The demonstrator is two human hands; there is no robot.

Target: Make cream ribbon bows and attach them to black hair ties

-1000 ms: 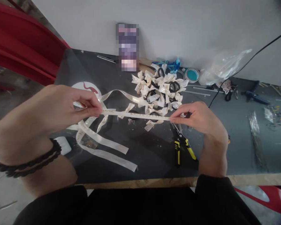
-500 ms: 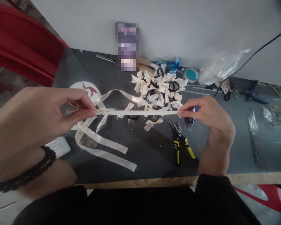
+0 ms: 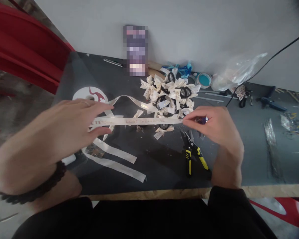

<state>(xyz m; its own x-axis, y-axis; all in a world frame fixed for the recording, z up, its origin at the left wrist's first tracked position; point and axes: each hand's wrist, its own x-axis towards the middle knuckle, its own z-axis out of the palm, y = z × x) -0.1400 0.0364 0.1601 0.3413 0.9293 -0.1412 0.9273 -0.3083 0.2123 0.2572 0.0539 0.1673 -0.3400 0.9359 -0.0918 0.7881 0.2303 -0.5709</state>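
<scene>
A cream ribbon [image 3: 144,121] with printed lettering stretches across the middle of the view. My right hand [image 3: 211,124] pinches its right end between thumb and fingers. At the other end my left hand [image 3: 72,121] has its thumb and fingers spread apart, and the ribbon runs in between or behind them; contact there is hidden. Behind the left hand lies a white ribbon spool [image 3: 81,94] with a red mark. More loose ribbon [image 3: 117,167] trails over the table below. Beyond the stretched ribbon sits a heap of ribbon bows [image 3: 174,94] with black hair ties.
Snips with yellow-black handles [image 3: 194,152] lie open near the right hand. At the back are a pixelated upright object [image 3: 136,49], a cutter knife [image 3: 113,62], a tape roll [image 3: 204,79] and a plastic bag [image 3: 239,74]. Blue pliers [image 3: 272,101] lie farther right.
My left hand has opened from its pinch on the ribbon. The ribbon has turned to show its lettered face, and my right hand has shifted slightly left with its end.
</scene>
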